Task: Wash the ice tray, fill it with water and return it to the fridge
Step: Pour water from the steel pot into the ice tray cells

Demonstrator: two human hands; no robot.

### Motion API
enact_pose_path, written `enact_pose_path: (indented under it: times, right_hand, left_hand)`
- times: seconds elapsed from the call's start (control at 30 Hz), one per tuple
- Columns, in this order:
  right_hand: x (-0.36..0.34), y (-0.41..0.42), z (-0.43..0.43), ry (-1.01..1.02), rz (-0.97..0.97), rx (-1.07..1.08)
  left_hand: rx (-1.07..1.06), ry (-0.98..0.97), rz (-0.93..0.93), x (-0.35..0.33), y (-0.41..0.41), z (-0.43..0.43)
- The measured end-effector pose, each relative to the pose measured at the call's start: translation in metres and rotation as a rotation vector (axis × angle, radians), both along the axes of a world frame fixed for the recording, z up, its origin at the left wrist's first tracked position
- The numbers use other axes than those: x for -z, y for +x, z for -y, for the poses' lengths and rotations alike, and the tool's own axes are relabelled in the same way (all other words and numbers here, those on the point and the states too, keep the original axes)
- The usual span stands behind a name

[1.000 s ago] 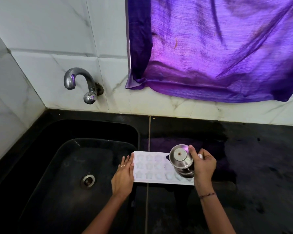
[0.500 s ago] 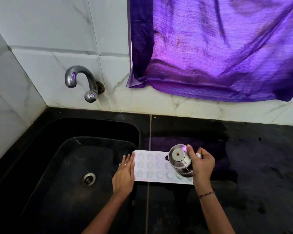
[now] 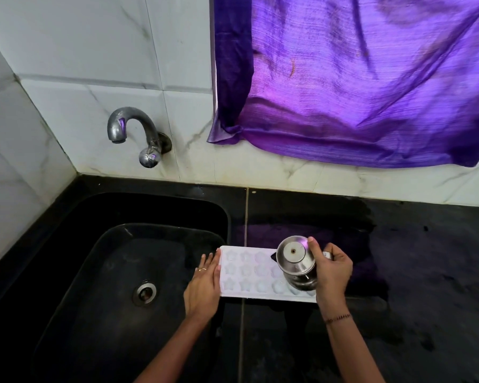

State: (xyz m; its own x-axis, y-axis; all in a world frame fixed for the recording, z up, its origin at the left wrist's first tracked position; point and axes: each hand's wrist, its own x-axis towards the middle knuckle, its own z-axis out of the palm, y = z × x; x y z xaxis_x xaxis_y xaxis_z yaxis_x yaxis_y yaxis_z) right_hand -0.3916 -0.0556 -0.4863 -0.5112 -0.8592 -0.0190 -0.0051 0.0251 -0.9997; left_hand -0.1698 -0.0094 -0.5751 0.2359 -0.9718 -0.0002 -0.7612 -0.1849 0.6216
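Views: one.
Head view: wide-angle, worn on the person's head. Faces forward and steeply down along both forearms.
Near field: left hand (image 3: 202, 283) and right hand (image 3: 333, 272), low centre, close under the lens; the steel jug (image 3: 295, 261) gripped in the right hand shows its lid to the lens.
Beyond the hands: tiled wall (image 3: 94, 64), purple curtain (image 3: 357, 78).
Left of the left hand: black sink (image 3: 94, 313).
Right of the right hand: black counter (image 3: 426, 272).

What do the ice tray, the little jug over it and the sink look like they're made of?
The ice tray looks like white matte plastic or silicone: pale, dull, moulded star cells. The jug in the right hand looks like polished steel: mirror-bright, catching purple reflections. The sink seems black stone or composite, faintly glossy.
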Motion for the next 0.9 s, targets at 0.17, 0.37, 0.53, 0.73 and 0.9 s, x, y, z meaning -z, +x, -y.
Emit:
enact_pose_path:
  times: [0.17,0.37,0.53,0.73,0.9]
  right_hand:
    - [-0.003,0.007,0.002,0.001,0.098,-0.003]
    - [-0.007,0.021,0.004,0.004,0.07,-0.053]
    - [-0.007,0.028,0.004,-0.01,-0.006,-0.092]
    - [-0.006,0.03,0.003,-0.033,-0.121,-0.116]
    - [-0.006,0.032,0.003,-0.031,-0.15,-0.118]
  left_hand:
    - [0.003,0.005,-0.005,-0.002,0.0,-0.001]
    - [0.001,-0.005,-0.012,-0.002,0.0,0.0]
    - [0.003,0.001,-0.004,-0.001,0.0,0.0]
    - [0.009,0.002,-0.01,-0.003,0.0,-0.001]
    - [0.01,0.001,-0.014,-0.002,0.0,0.0]
